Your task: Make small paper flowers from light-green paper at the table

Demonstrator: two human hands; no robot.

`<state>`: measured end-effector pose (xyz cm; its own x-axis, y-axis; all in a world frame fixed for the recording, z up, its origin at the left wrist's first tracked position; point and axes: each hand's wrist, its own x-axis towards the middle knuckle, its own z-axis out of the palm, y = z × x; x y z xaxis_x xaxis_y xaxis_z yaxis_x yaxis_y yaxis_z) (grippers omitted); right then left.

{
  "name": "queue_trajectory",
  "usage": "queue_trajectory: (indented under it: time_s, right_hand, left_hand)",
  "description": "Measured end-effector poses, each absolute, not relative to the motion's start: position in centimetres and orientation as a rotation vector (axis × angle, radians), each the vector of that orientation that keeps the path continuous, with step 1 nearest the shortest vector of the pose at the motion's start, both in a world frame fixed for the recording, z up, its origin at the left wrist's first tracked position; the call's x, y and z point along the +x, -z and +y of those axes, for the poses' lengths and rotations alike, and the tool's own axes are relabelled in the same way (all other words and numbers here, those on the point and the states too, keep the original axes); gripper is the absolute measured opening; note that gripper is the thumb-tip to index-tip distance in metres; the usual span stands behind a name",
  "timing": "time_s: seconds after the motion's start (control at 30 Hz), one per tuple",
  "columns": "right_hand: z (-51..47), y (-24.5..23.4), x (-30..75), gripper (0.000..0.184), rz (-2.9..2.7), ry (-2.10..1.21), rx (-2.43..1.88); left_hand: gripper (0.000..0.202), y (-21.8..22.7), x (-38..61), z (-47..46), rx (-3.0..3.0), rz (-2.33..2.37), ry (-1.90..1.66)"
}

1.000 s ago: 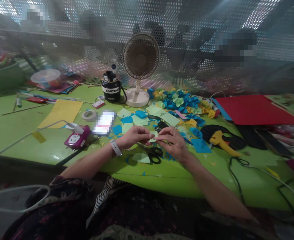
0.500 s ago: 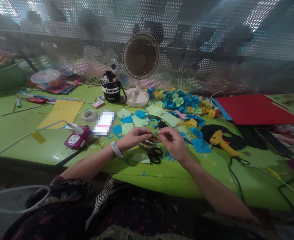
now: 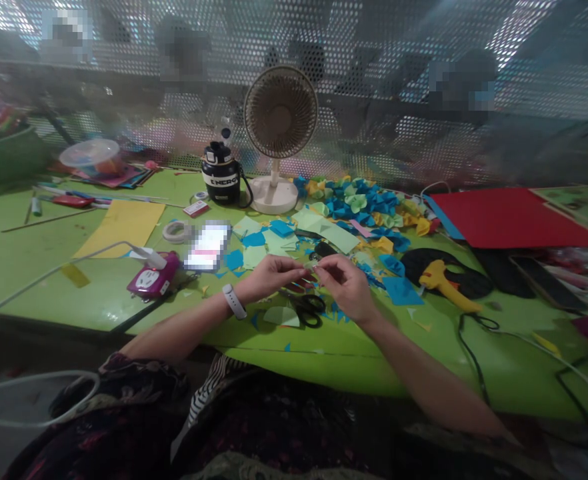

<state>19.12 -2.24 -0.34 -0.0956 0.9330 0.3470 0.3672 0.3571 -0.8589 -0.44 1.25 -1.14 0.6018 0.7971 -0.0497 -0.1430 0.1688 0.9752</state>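
Note:
Over the middle of the table, my left hand (image 3: 277,275) and my right hand (image 3: 343,283) meet fingertip to fingertip. Both pinch a small piece of light green paper (image 3: 311,265), mostly covered by the fingers, so its shape is hard to make out. Just below lie scissors with black handles (image 3: 310,309), beside a pale green paper half-round (image 3: 282,317). Blue and green paper pieces (image 3: 274,235) are strewn beyond the hands. Further back is a heap of folded blue, yellow and green paper shapes (image 3: 361,203).
A yellow glue gun (image 3: 444,283) rests on a black pad at right, its cord trailing forward. At left are a phone (image 3: 208,245), a tape roll (image 3: 177,231) and a purple power socket (image 3: 154,277). A fan (image 3: 280,120) and a black bottle (image 3: 221,175) stand behind. Red sheets (image 3: 519,217) lie far right.
The fingers have shifted very slightly around the green paper, which shows less now. Both hands stay in almost the same place; the table things are unmoved.

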Motion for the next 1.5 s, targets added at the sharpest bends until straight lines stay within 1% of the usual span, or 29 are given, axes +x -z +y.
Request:
queue_trajectory:
  time_s: [0.23, 0.57, 0.7, 0.8, 0.87, 1.03, 1.3, 1.5]
  right_hand:
    - [-2.2, 0.3, 19.1, 0.024, -1.676, -0.672, -1.176]
    - [-2.2, 0.3, 19.1, 0.025, -1.672, -0.682, -1.191]
    - [-2.3, -0.1, 19.3, 0.032, -1.591, -0.829, -1.248]
    - [-2.2, -0.3, 19.5, 0.041, -1.698, -0.925, -1.268]
    - [-2.2, -0.3, 19.5, 0.044, -1.805, -0.903, -1.268]
    - [-2.3, -0.2, 19.2, 0.041, -1.923, -0.793, -1.213]
    - [-2.4, -0.5, 18.9, 0.042, -1.942, -0.808, -1.161]
    - [-2.4, -0.3, 19.1, 0.043, -1.921, -0.865, -1.221]
  left_hand:
    - [0.037, 1.4, -0.4, 1.3, 1.234, 0.675, -0.740]
    - [0.036, 1.0, -0.5, 1.1, 1.217, 0.681, -0.716]
    - [0.038, 0.8, -0.6, 1.1, 1.166, 0.657, -0.699]
    - [0.038, 0.7, -0.5, 1.0, 1.133, 0.630, -0.644]
    - [0.039, 0.7, -0.5, 1.1, 1.115, 0.610, -0.598]
    - [0.040, 0.6, -0.5, 1.3, 1.063, 0.578, -0.536]
    - [0.037, 0.5, -0.7, 1.3, 1.151, 0.587, -0.475]
    - [0.042, 0.3, -0.7, 1.4, 1.181, 0.553, -0.471]
